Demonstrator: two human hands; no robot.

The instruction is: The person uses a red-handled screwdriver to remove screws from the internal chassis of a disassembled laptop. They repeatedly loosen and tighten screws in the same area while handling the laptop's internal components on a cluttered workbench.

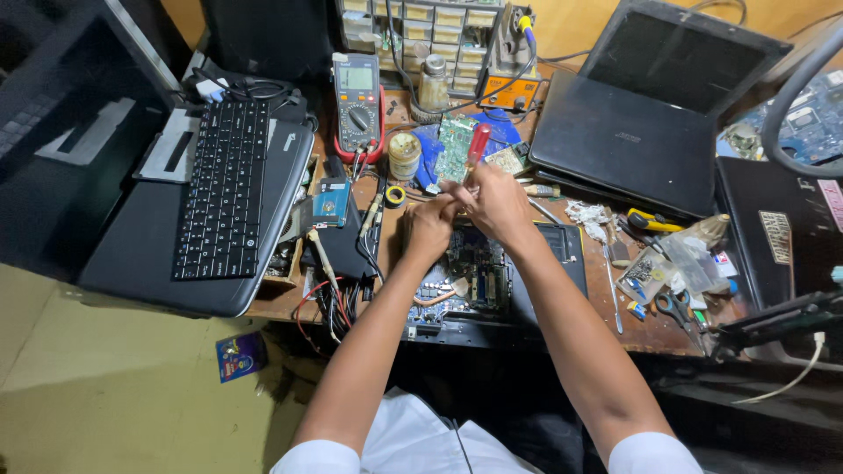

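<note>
My right hand [494,204] grips a screwdriver with a red translucent handle [478,142], held upright over an opened laptop base [562,263]. The exposed green circuit board [470,276] lies inside that base. Beside it, my left hand [428,226] is curled near the screwdriver's tip, its fingers pinched together; what they hold is hidden. Both hands meet at the far edge of the board.
An open laptop with a black keyboard [224,197] sits at the left. A multimeter [358,104], tape rolls [395,195], a loose green board [457,145], a soldering station [509,88] and a closed black laptop [637,145] crowd the bench. Scissors [676,309] and a yellow-handled tool [654,221] lie right.
</note>
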